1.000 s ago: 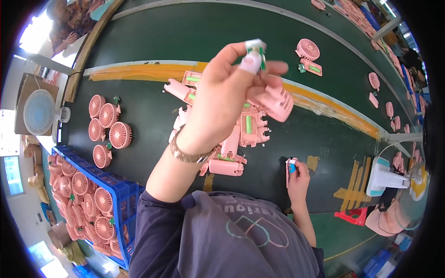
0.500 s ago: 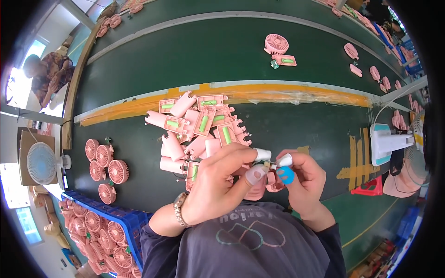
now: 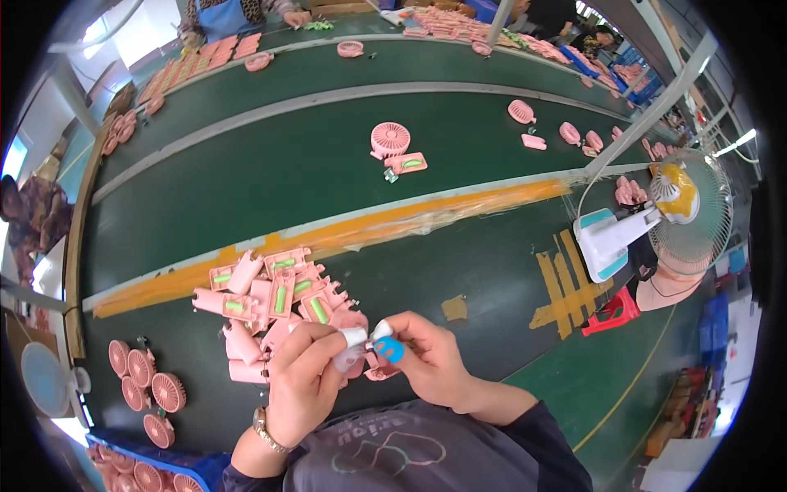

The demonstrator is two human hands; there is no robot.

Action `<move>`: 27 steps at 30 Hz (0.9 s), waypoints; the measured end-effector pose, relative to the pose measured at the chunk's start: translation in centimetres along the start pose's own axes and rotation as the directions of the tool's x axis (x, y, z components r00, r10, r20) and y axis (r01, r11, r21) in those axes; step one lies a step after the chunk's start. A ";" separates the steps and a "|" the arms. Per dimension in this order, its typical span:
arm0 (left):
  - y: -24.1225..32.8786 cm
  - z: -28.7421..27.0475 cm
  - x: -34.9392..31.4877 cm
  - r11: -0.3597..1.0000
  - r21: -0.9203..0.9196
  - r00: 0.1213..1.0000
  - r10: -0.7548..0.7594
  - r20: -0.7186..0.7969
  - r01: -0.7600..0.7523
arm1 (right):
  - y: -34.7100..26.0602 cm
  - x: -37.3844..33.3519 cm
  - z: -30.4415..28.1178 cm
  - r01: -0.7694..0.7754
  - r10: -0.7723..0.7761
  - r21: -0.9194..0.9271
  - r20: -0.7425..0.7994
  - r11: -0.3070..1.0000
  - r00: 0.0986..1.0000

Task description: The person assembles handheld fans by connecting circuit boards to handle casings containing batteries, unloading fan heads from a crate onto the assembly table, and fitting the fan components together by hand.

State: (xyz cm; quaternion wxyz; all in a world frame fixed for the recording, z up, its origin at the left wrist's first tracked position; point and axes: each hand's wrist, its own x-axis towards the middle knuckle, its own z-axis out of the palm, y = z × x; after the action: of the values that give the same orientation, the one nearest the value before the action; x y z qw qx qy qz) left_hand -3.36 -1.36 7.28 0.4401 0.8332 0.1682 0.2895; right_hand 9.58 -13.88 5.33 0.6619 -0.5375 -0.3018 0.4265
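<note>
My left hand [image 3: 305,375] and my right hand [image 3: 436,361] meet fingertip to fingertip at the near edge of the bench. Both are closed in a pinch. White covers wrap some fingertips, and a blue one sits on my right thumb. Whatever lies between the fingers is too small and too hidden to name. Just under the fingertips, pink plastic shows, including part of a pink casing [image 3: 382,374]. Left of my hands lies a heap of pink handle casings [image 3: 261,293], several with green cylindrical cells inside.
Several pink fan heads [image 3: 168,393] lie at the left, above a blue crate [image 3: 156,459] of more. Beyond the taped ledge [image 3: 344,238], another fan head [image 3: 390,139] rests beside an open casing [image 3: 407,162]. A standing fan [image 3: 615,238] and red stool [image 3: 612,312] are at right.
The view has swung, so the bench and hands appear further left and lower, with more of the far side showing. My hands stay pinched together.
</note>
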 end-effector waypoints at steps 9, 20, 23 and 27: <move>-0.1 0.0 -0.1 0.962 0.245 0.989 0.100 0.110 -0.125 | 0.2 0.0 -0.1 -0.233 0.219 0.140 0.106 0.962 0.970; 0.8 0.0 -0.3 0.924 0.366 0.986 0.053 0.157 -0.108 | 2.8 0.2 -0.3 0.478 -0.554 -0.664 0.114 0.575 0.825; 0.6 -0.1 -0.9 0.933 0.356 0.989 0.006 0.146 -0.058 | 2.3 0.0 0.0 0.462 -0.523 -0.666 0.125 0.586 0.843; 0.2 -1.0 -0.5 0.956 0.295 1.000 0.008 0.010 -0.011 | 1.9 -0.2 -0.2 0.243 -0.240 -0.406 0.058 0.881 0.969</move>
State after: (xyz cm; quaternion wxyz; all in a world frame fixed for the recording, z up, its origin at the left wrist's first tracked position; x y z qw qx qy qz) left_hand -4.41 -1.11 7.66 0.3103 0.8915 0.2036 0.2597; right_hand 9.26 -14.01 3.48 0.5815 -0.6211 -0.4510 0.2698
